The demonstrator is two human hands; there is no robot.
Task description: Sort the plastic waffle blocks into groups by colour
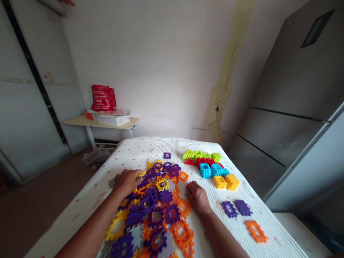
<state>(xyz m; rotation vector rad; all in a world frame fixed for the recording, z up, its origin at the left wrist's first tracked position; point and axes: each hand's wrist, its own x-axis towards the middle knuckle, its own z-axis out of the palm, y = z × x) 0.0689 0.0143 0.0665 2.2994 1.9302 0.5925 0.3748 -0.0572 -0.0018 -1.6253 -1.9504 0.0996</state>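
A heap of notched plastic building tiles in purple, orange, yellow and grey covers the middle of the cloth. My left hand (pixel 127 183) lies over the heap's left edge, fingers stretched toward the right and touching the tiles. By its fingertips is a yellow tile (pixel 141 174); the undersides of the fingers are hidden. To the right of the heap, my right hand (pixel 197 196) rests on the cloth with its fingers curled in, and nothing shows in it. Near it lie an orange tile (pixel 184 176) and a yellow frame tile (pixel 162 184) on top of the heap.
Sorted groups stand at the right: green tiles (pixel 200 154), red tiles (pixel 202 162), blue tiles (pixel 205 171) and yellow-orange tiles (pixel 232 182). Nearer lie two purple tiles (pixel 243 207) and an orange frame tile (pixel 256 231). A fridge (pixel 268 107) stands right; a side table (pixel 77 121) stands back left.
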